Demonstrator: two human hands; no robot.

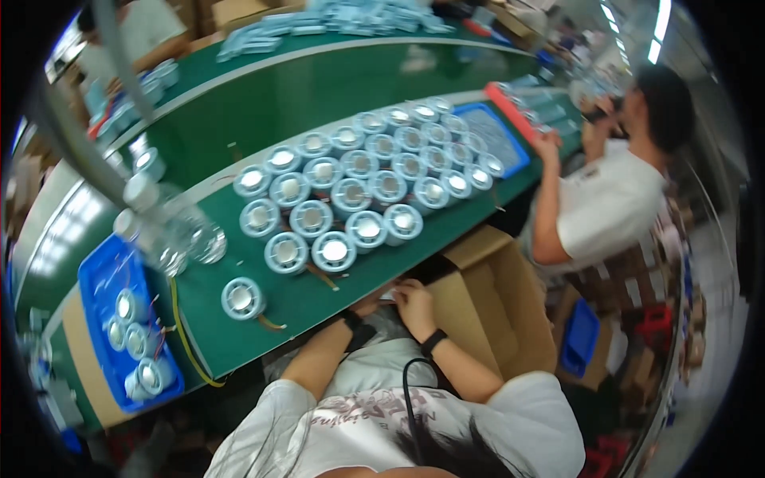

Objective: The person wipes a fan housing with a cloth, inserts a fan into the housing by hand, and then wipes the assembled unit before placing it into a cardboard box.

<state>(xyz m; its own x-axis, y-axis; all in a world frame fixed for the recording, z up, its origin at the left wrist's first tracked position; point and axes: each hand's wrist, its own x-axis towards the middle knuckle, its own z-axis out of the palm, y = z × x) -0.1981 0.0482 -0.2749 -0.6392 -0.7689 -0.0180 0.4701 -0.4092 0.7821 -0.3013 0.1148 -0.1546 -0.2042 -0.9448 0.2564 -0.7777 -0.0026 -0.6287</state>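
Observation:
At the front edge of the green bench, close to my lap, my two hands meet. My right hand (414, 307) is closed, its fingers pinched around something small and pale. My left hand (370, 304) is closed beside it at the same spot, and its fingers are partly hidden. What they hold is too small and blurred to name. Just beyond them, many round light-blue housings with silvery centres (334, 251) stand in rows on the bench (319, 307). One housing with a short wire lead (242, 299) sits apart at the left.
An open cardboard box (498, 319) stands right of my hands. At the left are a blue tray (119, 259) holding several housings and some clear plastic bottles (203, 239). Another blue tray (510, 147) lies at the rows' far end. A co-worker (613, 191) at the right grips a red-edged tray (510, 111).

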